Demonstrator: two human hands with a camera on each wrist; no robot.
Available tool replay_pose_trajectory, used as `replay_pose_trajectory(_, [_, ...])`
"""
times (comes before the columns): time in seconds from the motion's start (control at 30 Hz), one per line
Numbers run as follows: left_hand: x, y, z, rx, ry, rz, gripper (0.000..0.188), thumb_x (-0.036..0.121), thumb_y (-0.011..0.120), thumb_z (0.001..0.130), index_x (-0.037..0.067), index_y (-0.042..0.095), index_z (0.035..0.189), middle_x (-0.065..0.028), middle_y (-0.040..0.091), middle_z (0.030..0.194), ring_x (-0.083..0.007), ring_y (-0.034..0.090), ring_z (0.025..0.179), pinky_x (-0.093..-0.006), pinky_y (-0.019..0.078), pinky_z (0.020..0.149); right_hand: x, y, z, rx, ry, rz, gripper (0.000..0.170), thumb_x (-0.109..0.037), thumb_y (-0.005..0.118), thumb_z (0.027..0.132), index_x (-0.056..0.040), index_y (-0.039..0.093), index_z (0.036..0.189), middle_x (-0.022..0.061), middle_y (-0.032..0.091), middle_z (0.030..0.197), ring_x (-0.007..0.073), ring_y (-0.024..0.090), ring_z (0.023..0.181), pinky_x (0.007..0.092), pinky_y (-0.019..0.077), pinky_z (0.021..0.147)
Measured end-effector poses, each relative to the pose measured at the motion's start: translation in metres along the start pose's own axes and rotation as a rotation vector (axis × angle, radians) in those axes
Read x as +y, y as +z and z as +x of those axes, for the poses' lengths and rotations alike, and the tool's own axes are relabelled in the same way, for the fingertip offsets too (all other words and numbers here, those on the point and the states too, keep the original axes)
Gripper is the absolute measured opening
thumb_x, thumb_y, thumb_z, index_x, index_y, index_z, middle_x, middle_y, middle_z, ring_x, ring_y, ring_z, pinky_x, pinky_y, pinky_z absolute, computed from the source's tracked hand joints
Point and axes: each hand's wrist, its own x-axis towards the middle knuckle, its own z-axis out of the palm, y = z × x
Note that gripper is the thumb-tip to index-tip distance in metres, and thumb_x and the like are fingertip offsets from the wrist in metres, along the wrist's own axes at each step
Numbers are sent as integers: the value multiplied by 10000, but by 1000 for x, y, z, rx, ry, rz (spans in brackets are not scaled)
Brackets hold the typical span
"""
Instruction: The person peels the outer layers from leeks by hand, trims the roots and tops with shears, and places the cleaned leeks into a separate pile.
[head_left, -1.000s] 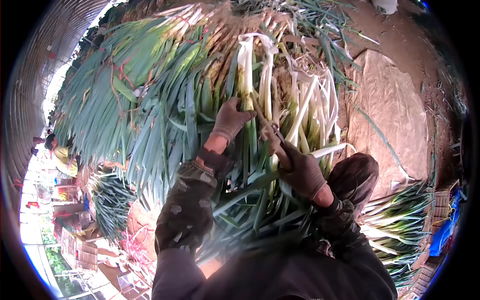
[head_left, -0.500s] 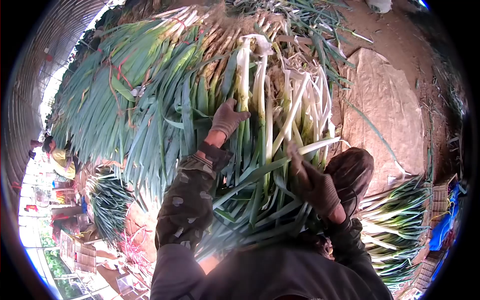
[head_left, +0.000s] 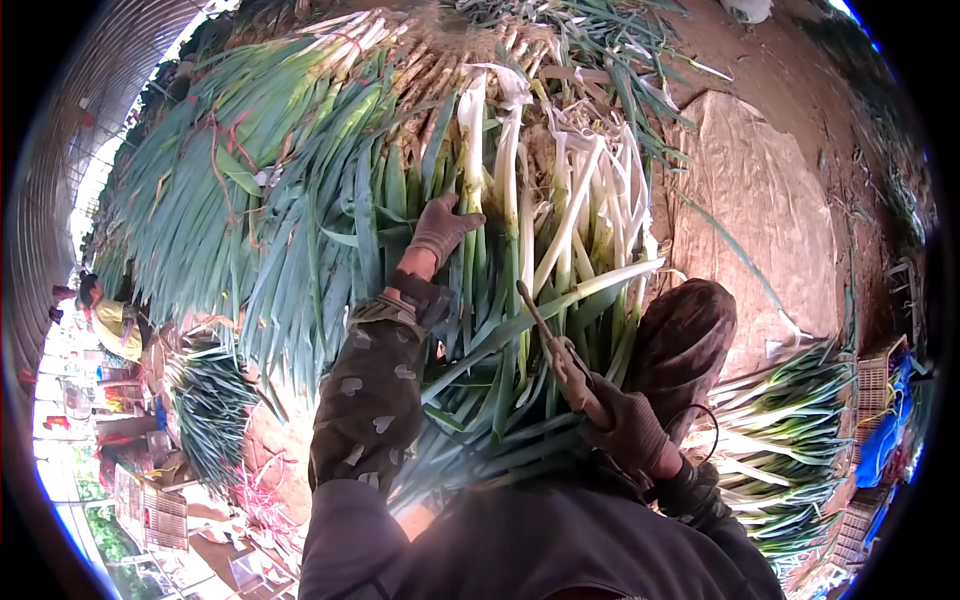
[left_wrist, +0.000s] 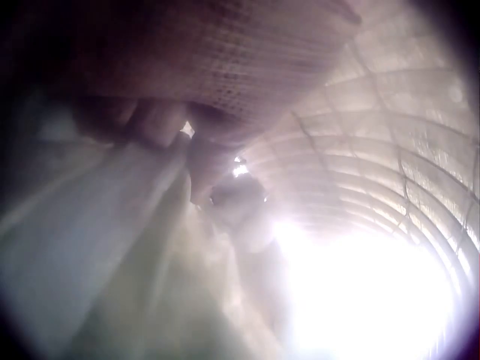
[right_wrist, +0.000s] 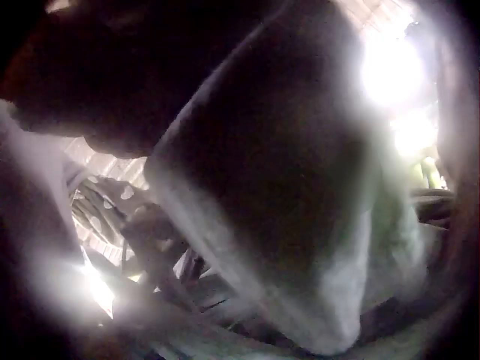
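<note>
In the head view, the left hand [head_left: 443, 230] grips a leek [head_left: 472, 150] at the heap's front, its thumb across the stalk. The right hand [head_left: 628, 428] curls its fingers round a brown tool [head_left: 566, 370], near green leaves. The left wrist view is blurred; in the right wrist view, I cannot tell the fingers.

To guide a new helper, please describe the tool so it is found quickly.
Find the big heap of leeks, then the person's bent knee at its lower right. Beside that knee, the right hand grips the tool. Unlike the green and white leeks nearby, it is brownish and stick-like, narrowing toward its far end.
</note>
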Motion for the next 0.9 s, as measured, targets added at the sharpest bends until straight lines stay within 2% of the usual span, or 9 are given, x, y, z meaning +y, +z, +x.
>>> replay_pose_trajectory(0.03, [5, 0, -3, -18, -36, -28, 618, 205, 839, 710, -142, 595, 1161, -154, 682, 994, -197, 629, 882, -320, 494, 805, -1, 3, -2, 7, 3, -2, 649, -183, 725, 770, -72, 482, 1362, 251, 622, 789, 431, 645, 755, 433, 521, 640])
replay_pose_trajectory(0.23, [18, 0, -17, -27, -2, -150, 349, 153, 794, 759, -64, 677, 1006, -55, 672, 863, -127, 569, 734, -296, 478, 700, -6, 11, -13, -58, 8, -53, 674, -237, 723, 793, -60, 447, 1382, 246, 646, 822, 428, 653, 753, 449, 528, 650])
replay_pose_trajectory(0.37, [25, 0, -21, -39, 0, -160, 319, 103, 771, 791, -53, 661, 1047, -43, 662, 895, -125, 582, 758, -280, 482, 718, -7, 10, -26, -129, 20, -233, 682, -303, 720, 809, -66, 438, 1383, 223, 673, 869, 420, 662, 776, 470, 535, 671])
replay_pose_trajectory(0.5, [25, 0, -20, -41, 0, -152, 357, 139, 791, 770, -63, 666, 1037, -53, 667, 880, -126, 576, 755, -287, 475, 717, -9, -24, -17, -242, -261, -384, 584, -333, 704, 830, -65, 508, 1310, 191, 671, 848, 403, 657, 739, 457, 529, 653])
replay_pose_trajectory(0.57, [17, -1, -13, -31, -5, -146, 401, 155, 801, 757, -78, 661, 1051, -68, 673, 887, -135, 583, 766, -293, 477, 725, -16, -59, 16, -90, -484, -471, 478, -323, 683, 853, -59, 565, 1234, 178, 665, 819, 387, 650, 710, 446, 523, 646])
replay_pose_trajectory(0.63, [13, -1, -9, -4, -20, -115, 441, 161, 804, 755, -93, 647, 1079, -83, 675, 911, -146, 594, 792, -295, 480, 746, -42, -78, 65, 22, -222, -469, 299, -271, 646, 881, -41, 638, 1072, 171, 673, 843, 360, 651, 714, 430, 517, 660])
replay_pose_trajectory(0.7, [26, 1, -18, -25, -4, -91, 500, 175, 816, 743, -115, 627, 1103, -106, 673, 944, -163, 599, 826, -308, 485, 762, -48, -80, 122, 150, -239, -182, 204, -215, 612, 893, -26, 656, 956, 182, 672, 836, 348, 653, 733, 429, 513, 682])
replay_pose_trajectory(0.77, [3, 5, -2, 10, 56, -47, 498, 178, 822, 737, -118, 626, 1085, -100, 667, 921, -159, 587, 809, -313, 482, 749, -22, -66, 198, 188, -262, -345, 290, -288, 627, 875, -10, 665, 948, 190, 674, 820, 369, 657, 752, 436, 515, 696])
replay_pose_trajectory(0.9, [44, 4, -23, -56, 7, 5, 306, 147, 776, 794, -45, 673, 1009, -12, 642, 860, -92, 531, 750, -279, 473, 688, 24, -25, 327, 265, 4, -416, 514, -469, 635, 828, 33, 701, 917, 255, 686, 915, 423, 667, 870, 475, 519, 779])
